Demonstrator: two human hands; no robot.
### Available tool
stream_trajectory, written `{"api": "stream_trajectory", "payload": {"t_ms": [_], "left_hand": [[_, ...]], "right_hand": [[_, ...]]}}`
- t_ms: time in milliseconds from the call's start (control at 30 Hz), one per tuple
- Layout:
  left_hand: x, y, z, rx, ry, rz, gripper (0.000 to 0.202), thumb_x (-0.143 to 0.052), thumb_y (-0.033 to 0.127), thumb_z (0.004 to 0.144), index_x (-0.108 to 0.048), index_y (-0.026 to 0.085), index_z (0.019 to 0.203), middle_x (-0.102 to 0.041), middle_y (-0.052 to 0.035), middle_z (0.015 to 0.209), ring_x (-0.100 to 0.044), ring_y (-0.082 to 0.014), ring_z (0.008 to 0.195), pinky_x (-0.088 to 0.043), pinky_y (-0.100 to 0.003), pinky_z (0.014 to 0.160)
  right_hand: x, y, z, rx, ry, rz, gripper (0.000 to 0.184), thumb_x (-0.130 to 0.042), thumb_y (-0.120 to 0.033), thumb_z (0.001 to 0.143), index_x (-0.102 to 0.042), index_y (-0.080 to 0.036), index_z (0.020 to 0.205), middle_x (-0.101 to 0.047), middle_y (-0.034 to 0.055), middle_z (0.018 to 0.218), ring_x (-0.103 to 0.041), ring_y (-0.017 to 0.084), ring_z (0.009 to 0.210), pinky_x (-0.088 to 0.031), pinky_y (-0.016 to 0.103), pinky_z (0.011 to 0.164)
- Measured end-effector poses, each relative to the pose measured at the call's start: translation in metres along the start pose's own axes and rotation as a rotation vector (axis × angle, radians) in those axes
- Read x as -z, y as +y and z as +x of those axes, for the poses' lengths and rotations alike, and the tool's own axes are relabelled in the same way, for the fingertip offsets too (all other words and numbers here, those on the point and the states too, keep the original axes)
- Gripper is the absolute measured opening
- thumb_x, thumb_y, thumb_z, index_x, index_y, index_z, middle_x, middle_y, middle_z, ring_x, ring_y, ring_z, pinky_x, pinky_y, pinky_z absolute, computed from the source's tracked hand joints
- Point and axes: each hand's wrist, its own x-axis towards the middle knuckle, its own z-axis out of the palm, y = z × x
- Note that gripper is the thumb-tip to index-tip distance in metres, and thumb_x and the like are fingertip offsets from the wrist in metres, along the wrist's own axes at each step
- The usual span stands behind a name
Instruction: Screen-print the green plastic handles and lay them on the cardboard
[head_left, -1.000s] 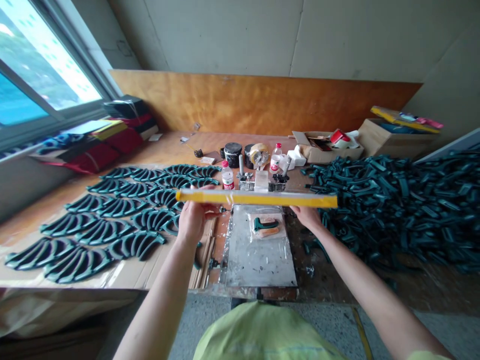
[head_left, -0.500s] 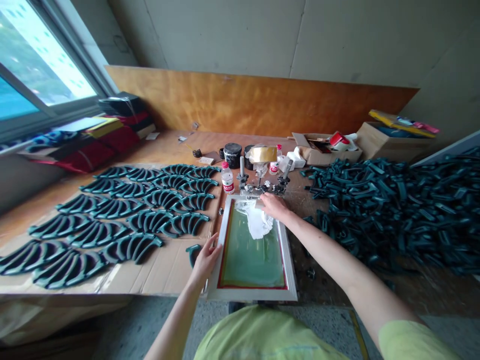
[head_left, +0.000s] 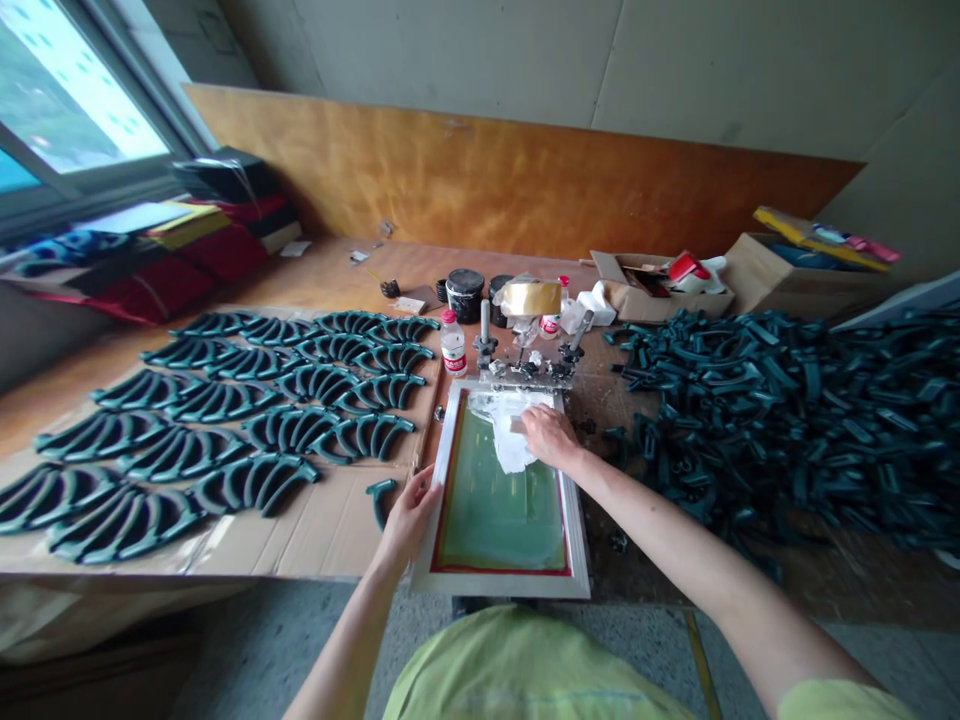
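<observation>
A printing screen with a pale frame (head_left: 450, 575) and green mesh (head_left: 499, 510) lies flat at the bench's front edge, hinged to metal clamps (head_left: 525, 368) at its far end. My left hand (head_left: 409, 515) grips the frame's left rail, thumb on top. My right hand (head_left: 551, 437) rests on the far part of the mesh, fingers closed over a small squeegee-like tool amid white ink (head_left: 510, 445). One dark green curved plastic piece (head_left: 379, 495) lies just left of the frame.
Rows of several dark green curved pieces (head_left: 225, 420) lie on cardboard at left. A big heap of the same pieces (head_left: 787, 400) fills the right. Black ink jars (head_left: 465, 292), a small bottle (head_left: 452, 345), a tape roll (head_left: 531, 297) and boxes (head_left: 652, 290) stand behind the clamps.
The screen, lifted a second ago with both hands on its front rail, came down flat. My left hand went to the left rail and my right hand drew back over the mesh.
</observation>
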Motion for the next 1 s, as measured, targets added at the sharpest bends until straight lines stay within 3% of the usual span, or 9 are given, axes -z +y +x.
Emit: {"api": "stream_trajectory", "payload": {"t_ms": [100, 267, 367, 500, 600, 700, 833, 1000], "left_hand": [[0.0, 0.0, -0.001, -0.007, 0.002, 0.011, 0.073, -0.071, 0.057, 0.072, -0.054, 0.018, 0.132, -0.07, -0.0032, 0.083, -0.065, -0.0183, 0.07, -0.049, -0.025, 0.06], [-0.001, 0.001, -0.003, -0.023, 0.002, 0.008, 0.07, -0.071, 0.056, 0.073, -0.056, 0.019, 0.13, -0.071, -0.0035, 0.085, -0.065, -0.0181, 0.071, -0.049, -0.025, 0.062], [-0.001, 0.001, -0.002, -0.026, 0.012, 0.004, 0.069, -0.071, 0.056, 0.073, -0.056, 0.018, 0.129, -0.071, -0.0038, 0.085, -0.066, -0.0184, 0.072, -0.05, -0.025, 0.062], [-0.001, -0.001, -0.001, -0.033, 0.028, 0.01, 0.07, -0.072, 0.056, 0.072, -0.058, 0.018, 0.128, -0.07, -0.0031, 0.081, -0.066, -0.0183, 0.07, -0.05, -0.025, 0.061], [0.0, -0.002, 0.0, -0.041, 0.042, 0.012, 0.069, -0.073, 0.057, 0.07, -0.06, 0.019, 0.126, -0.071, -0.0029, 0.081, -0.066, -0.0175, 0.068, -0.05, -0.025, 0.06], [0.0, 0.0, -0.001, -0.042, 0.055, 0.021, 0.068, -0.072, 0.057, 0.07, -0.06, 0.019, 0.125, -0.071, -0.0029, 0.079, -0.067, -0.0185, 0.07, -0.051, -0.025, 0.061], [-0.002, 0.01, -0.006, -0.011, 0.04, -0.012, 0.069, -0.074, 0.056, 0.069, -0.059, 0.019, 0.126, -0.072, -0.0035, 0.081, -0.067, -0.0188, 0.067, -0.052, -0.026, 0.059], [-0.002, 0.044, -0.023, 0.002, -0.004, -0.073, 0.08, -0.077, 0.055, 0.067, -0.052, 0.022, 0.136, -0.073, -0.0037, 0.082, -0.068, -0.0199, 0.066, -0.053, -0.028, 0.058]], "right_hand": [[0.005, -0.005, -0.02, 0.184, -0.041, 0.02, 0.02, -0.049, -0.004, 0.079, -0.064, -0.016, 0.086, -0.065, 0.0105, 0.088, -0.056, 0.024, 0.092, -0.044, 0.033, 0.079], [0.026, 0.012, -0.035, 0.377, -0.103, 0.094, 0.023, -0.051, 0.0, 0.076, -0.063, -0.018, 0.081, -0.063, 0.007, 0.085, -0.055, 0.021, 0.088, -0.043, 0.03, 0.074], [0.033, 0.018, -0.021, 0.331, -0.116, 0.181, 0.02, -0.055, -0.002, 0.077, -0.062, -0.02, 0.076, -0.062, 0.0036, 0.082, -0.055, 0.019, 0.082, -0.042, 0.028, 0.069], [0.018, 0.007, -0.016, 0.197, 0.025, 0.168, 0.022, -0.05, -0.003, 0.083, -0.065, -0.018, 0.087, -0.061, 0.0079, 0.095, -0.054, 0.022, 0.093, -0.045, 0.031, 0.076], [0.004, 0.002, -0.035, 0.262, 0.037, 0.133, 0.026, -0.045, -0.002, 0.085, -0.066, -0.015, 0.094, -0.062, 0.0113, 0.098, -0.053, 0.024, 0.098, -0.047, 0.035, 0.083], [0.007, 0.009, -0.048, 0.348, 0.01, 0.153, 0.027, -0.046, -0.003, 0.086, -0.068, -0.016, 0.095, -0.064, 0.0104, 0.097, -0.055, 0.023, 0.097, -0.047, 0.034, 0.086], [0.025, 0.022, -0.019, 0.252, 0.022, 0.239, 0.027, -0.059, -0.01, 0.085, -0.066, -0.022, 0.109, -0.067, 0.0047, 0.104, -0.059, 0.02, 0.098, -0.048, 0.031, 0.087], [0.044, 0.03, 0.039, -0.021, 0.072, 0.206, 0.064, -0.072, -0.023, 0.081, -0.048, -0.029, 0.14, -0.066, 0.0058, 0.111, -0.063, 0.023, 0.095, -0.049, 0.031, 0.083]]}}
